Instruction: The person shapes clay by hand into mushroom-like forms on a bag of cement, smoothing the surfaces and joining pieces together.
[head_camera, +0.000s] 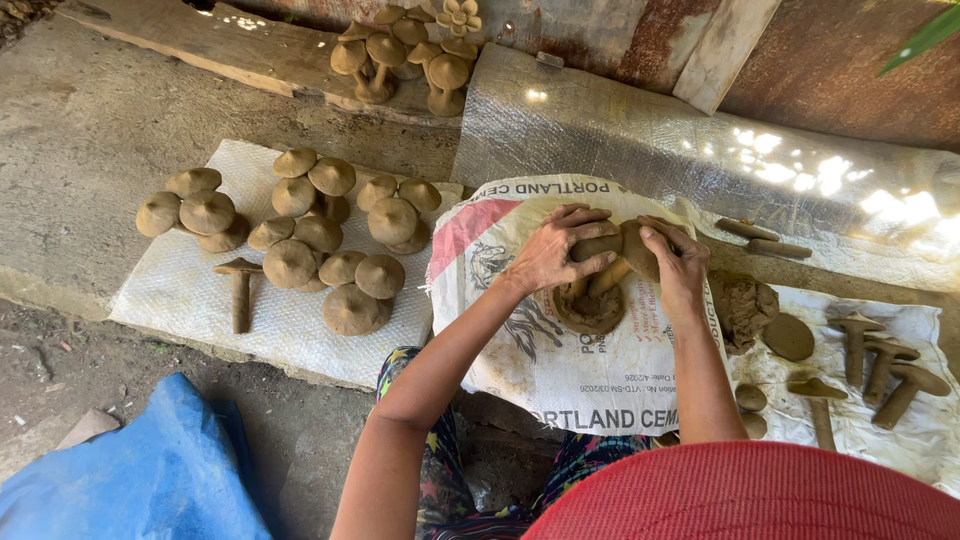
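My left hand (552, 252) and my right hand (673, 262) both press on a brown clay mushroom cluster (604, 280) that stands on a round clay base on a printed white sack (545, 350). The left hand's fingers wrap one mushroom cap from the left. My right hand covers another cap on the right side. The stems between the hands lean toward each other.
Finished clay mushroom clusters (320, 235) sit on a white woven mat (190, 295) at the left, more (405, 55) on a plank behind. A clay lump (742, 308), a flat disc (789, 337) and single mushroom pieces (880, 365) lie at the right. A blue tarp (140, 470) lies lower left.
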